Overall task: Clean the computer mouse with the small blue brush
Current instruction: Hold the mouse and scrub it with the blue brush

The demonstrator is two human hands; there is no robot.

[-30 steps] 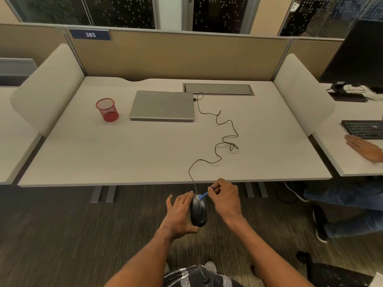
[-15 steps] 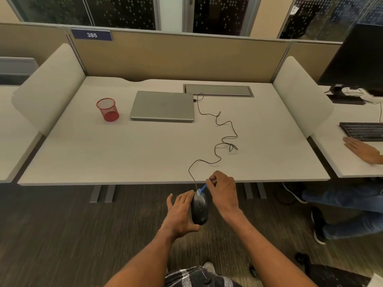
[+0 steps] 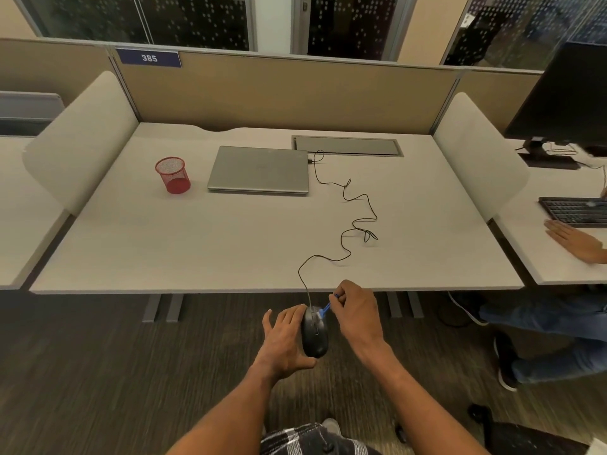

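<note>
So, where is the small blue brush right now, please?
In the head view, the small blue brush is pinched in the right hand, its tip at the front of the mouse held by the left hand.

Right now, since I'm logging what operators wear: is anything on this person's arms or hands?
Nothing shows on either: the left hand and right hand are bare, with no gloves, rings or watch visible, and the left forearm and right forearm are sleeveless up to the frame's edge. A black-and-white checked garment shows at the bottom.
</note>
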